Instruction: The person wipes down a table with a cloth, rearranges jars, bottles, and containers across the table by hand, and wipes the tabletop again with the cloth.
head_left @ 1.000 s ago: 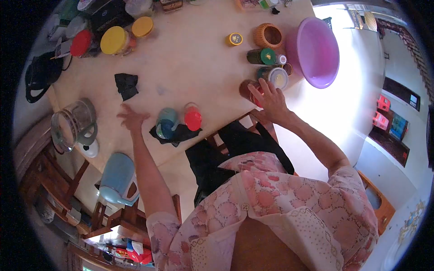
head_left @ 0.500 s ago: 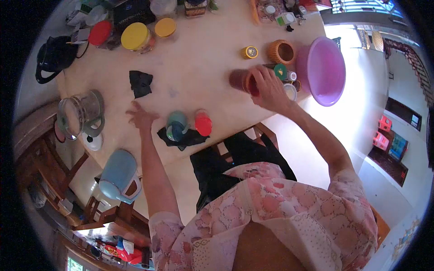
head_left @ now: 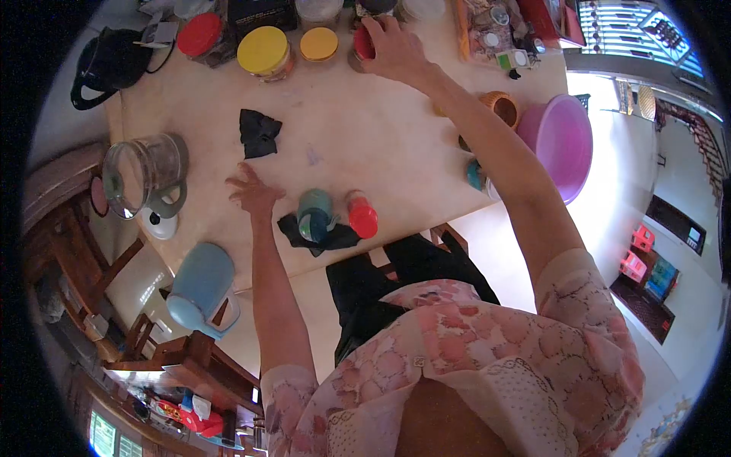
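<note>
My right hand (head_left: pixel 394 52) reaches to the far side of the table. Its fingers are closed over the red top of a jar (head_left: pixel 364 47), which stands beside the orange-lidded jar (head_left: pixel 318 46); the hand hides part of it. My left hand (head_left: pixel 255 190) lies near the table's left part with fingers spread, holding nothing. Just beyond its fingertips is a crumpled black cloth (head_left: pixel 259 134). To its right, a teal bottle (head_left: pixel 314 212) and a red-lidded jar (head_left: pixel 362 213) stand at the near edge, by another black cloth (head_left: pixel 335 240).
A yellow-lidded jar (head_left: pixel 263 52) and a red-lidded container (head_left: pixel 201 35) line the back. On the left are a black kettle (head_left: pixel 106 65), a glass pitcher (head_left: pixel 164 171) and a blue jug (head_left: pixel 202 282). A purple basin (head_left: pixel 560 145) and a ribbed orange pot (head_left: pixel 502 107) stand right.
My right hand has carried the jar from the right side, near the small containers, to the back row of jars. My left hand stays spread in about the same place.
</note>
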Available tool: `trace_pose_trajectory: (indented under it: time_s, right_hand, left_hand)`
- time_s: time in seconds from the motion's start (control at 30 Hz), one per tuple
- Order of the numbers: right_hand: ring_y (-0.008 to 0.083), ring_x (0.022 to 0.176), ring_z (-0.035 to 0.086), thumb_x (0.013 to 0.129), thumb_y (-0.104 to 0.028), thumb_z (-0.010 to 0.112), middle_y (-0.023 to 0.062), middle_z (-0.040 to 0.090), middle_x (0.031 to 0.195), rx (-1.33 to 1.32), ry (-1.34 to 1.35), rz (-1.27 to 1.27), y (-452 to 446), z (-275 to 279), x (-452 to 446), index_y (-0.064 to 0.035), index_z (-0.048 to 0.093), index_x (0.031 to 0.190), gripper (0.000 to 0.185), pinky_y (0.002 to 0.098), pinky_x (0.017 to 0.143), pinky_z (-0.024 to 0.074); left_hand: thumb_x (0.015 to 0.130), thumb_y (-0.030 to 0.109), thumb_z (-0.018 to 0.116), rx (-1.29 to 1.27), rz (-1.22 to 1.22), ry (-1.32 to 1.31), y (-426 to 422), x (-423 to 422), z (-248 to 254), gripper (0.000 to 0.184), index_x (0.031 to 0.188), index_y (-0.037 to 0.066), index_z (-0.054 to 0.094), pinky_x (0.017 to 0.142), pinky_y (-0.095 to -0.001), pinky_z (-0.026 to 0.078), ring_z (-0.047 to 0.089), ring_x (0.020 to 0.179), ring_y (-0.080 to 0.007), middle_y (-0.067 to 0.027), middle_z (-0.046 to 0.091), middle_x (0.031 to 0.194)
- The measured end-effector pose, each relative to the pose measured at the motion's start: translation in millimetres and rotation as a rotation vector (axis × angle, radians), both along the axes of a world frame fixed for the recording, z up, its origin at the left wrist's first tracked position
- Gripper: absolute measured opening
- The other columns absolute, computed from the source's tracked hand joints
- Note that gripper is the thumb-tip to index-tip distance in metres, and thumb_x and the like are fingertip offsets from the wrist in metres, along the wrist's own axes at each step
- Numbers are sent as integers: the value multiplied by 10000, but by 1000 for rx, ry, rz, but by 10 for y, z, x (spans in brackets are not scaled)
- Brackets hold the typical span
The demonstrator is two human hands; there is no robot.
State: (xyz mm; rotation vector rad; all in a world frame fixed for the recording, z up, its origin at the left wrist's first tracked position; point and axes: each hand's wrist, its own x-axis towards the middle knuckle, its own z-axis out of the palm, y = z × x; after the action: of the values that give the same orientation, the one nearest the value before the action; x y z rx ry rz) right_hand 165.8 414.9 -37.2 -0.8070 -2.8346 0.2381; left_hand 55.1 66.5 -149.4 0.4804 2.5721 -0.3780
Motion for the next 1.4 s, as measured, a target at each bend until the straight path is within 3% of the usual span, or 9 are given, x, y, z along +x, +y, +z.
trace_pose_trajectory:
  time_s: [0.47, 0.53, 0.7, 0.77, 1.0, 1.07, 1.13, 1.27, 1.4]
  right_hand:
    - [374, 1142, 443, 725, -442, 666, 196, 413, 1273, -92, -55, -181, 142, 84, 985, -107, 383, 1284, 711, 443, 907, 427]
    - [398, 1164, 413, 752, -375, 647, 258, 408, 1273, -209, -49, -258, 309, 91, 1586, 0, 407, 1264, 679, 455, 931, 402]
    - [372, 1099, 470, 766, -301, 598, 215, 506, 1170, -375, -370, -626, 665, 98, 2706, -46, 475, 1212, 528, 458, 931, 384]
    - [418, 998, 538, 772, -233, 571, 253, 544, 1083, -78, -286, -519, 653, -18, 2985, 49, 527, 1013, 374, 467, 844, 456]
    - [414, 849, 605, 787, -165, 517, 201, 577, 1038, 137, -325, -430, 952, -808, 3189, 21, 493, 1056, 328, 473, 731, 502]
    - [371, 886, 601, 717, -191, 642, 199, 574, 1021, -325, -427, -724, 1071, -740, 3137, 8, 474, 1068, 437, 448, 746, 501]
    - [354, 917, 588, 546, -210, 801, 210, 568, 1003, -251, -442, -621, 1014, -677, 3231, 2, 463, 1057, 648, 440, 769, 491]
    - [434, 868, 580, 827, -78, 437, 256, 590, 924, -198, -274, -511, 1066, -640, 3246, -38, 453, 1044, 221, 519, 733, 464]
    - [438, 849, 582, 830, -86, 443, 258, 590, 917, -84, -294, -500, 1041, -541, 3190, -51, 454, 1048, 221, 521, 716, 465]
  left_hand:
    - [479, 449, 824, 24, -23, -82, -47, -9, 42, 1254, 1435, 187, 56, 839, -555, 449, 291, 1160, -609, -350, 48, 1398]
    - [513, 420, 813, 109, -78, -38, -158, -31, -43, 1208, 1431, 124, 86, 922, -556, 385, 297, 1208, -544, -321, 139, 1402]
    - [598, 354, 777, 355, -286, -128, -805, -439, -600, 1005, 1382, 22, 243, 1022, -462, 302, 330, 1259, -392, -259, 261, 1391]
    - [630, 327, 760, 359, -118, -266, -749, -366, -156, 925, 1361, 0, 297, 1034, -427, 294, 341, 1264, -353, -243, 301, 1380]
    - [691, 248, 735, 573, 131, -338, -872, -81, 421, 821, 1340, -28, 317, 1001, -401, 348, 406, 1213, -357, -263, 345, 1350]
    - [699, 224, 734, 617, 190, -347, -784, 106, 613, 806, 1343, -21, 316, 988, -398, 366, 426, 1195, -358, -260, 349, 1349]
    - [711, 184, 728, 587, 229, -377, -818, 198, 654, 777, 1348, 2, 322, 965, -396, 390, 447, 1170, -373, -253, 371, 1338]
    - [716, 190, 728, 599, 289, -420, -957, 282, 566, 769, 1350, 21, 327, 952, -405, 399, 450, 1158, -400, -249, 394, 1324]
    - [696, 209, 741, 572, 256, -392, -1124, 277, 476, 771, 1327, -5, 354, 917, -401, 427, 484, 1133, -360, -259, 441, 1278]
